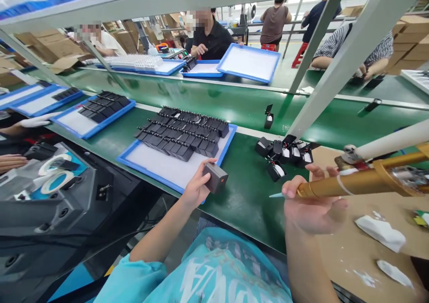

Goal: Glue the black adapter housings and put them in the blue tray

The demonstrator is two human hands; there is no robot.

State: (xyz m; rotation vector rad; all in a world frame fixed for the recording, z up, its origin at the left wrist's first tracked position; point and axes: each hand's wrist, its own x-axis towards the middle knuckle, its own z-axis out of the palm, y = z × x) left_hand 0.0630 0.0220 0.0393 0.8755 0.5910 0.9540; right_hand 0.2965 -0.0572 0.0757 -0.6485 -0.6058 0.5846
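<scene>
My left hand [197, 183] grips a small black box-shaped case [216, 178] over the bench, its fingers wrapped round the side. In my right hand [311, 200] is a gold-coloured dispensing gun [338, 184] with a pale blue tapered nozzle [276, 195] pointing left. Fingers curl round its barrel, partly hidden by it. Beyond the left hand, a blue-rimmed tray [147, 171] holds rows of black cases [181, 131]. Between my hands, farther back, lies a cluster of open black cases [284, 153] with white parts and red wires inside.
A green conveyor belt [201, 95] runs behind the bench, carrying one open case [268, 117]. A slanted metal post [338, 77] stands ahead of my right hand. Cardboard [355, 258] with white residue lies right. A grey machine [77, 204] and a co-worker's gloved hand [38, 120] are left.
</scene>
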